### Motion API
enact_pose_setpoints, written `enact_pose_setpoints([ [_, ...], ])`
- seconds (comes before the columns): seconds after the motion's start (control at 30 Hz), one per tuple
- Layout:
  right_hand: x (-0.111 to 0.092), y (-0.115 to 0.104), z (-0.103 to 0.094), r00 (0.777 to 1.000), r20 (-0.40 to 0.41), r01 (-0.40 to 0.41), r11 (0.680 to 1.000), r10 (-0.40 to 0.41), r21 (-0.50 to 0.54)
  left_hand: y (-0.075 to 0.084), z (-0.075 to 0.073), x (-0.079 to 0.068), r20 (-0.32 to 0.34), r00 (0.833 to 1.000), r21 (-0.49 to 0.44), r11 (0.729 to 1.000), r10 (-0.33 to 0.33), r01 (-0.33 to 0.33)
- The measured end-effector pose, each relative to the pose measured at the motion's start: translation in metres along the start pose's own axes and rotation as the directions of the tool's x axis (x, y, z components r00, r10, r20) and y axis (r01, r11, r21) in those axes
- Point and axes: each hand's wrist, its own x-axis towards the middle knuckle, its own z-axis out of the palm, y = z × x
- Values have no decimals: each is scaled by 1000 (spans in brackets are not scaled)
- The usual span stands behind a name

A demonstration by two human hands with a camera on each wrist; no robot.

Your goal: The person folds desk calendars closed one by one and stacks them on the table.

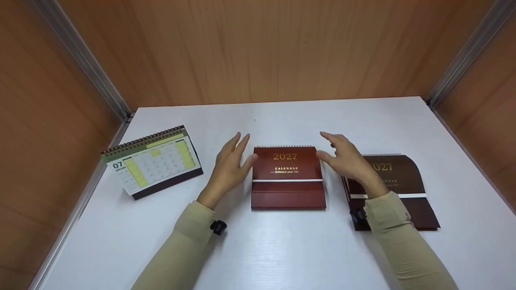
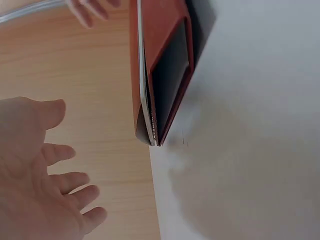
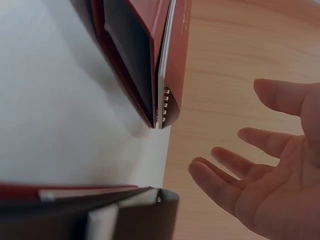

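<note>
A red 2027 desk calendar (image 1: 288,195) stands propped up in the middle of the white table, its spiral binding along the top. My left hand (image 1: 229,169) hovers beside its left edge, fingers spread and thumb toward the cover. On the other side, my right hand (image 1: 344,159) is held with its thumb near the calendar's right edge. Both wrist views show a gap between each palm and the red calendar (image 2: 162,45). Neither hand holds anything. Under the right forearm stands a dark brown 2027 desk calendar (image 1: 407,177), partly covered by that hand and wrist.
At the left, a desk calendar (image 1: 157,161) with a green top and yellow columns stands angled, open at page 07. The white table (image 1: 274,249) is bordered by a wooden back panel (image 1: 258,52) and side panels with metal rails (image 1: 88,60).
</note>
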Motion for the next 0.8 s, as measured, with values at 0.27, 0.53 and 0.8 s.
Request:
enact_pose_setpoints([
  [0.27, 3, -15, -7, 996, -84, 33, 992, -43, -122, 6, -11, 7, -26, 998, 158, 986, 63, -58],
  [0.53, 5, -26, -2, 990, -113, 55, 970, -83, -236, 10, -12, 10, 78, 997, 307, 950, 28, -50],
  [0.8, 6, -26, 7, 977, -117, 118, 910, -178, -398, 14, -9, 14, 99, 995, 372, 927, 20, -56],
])
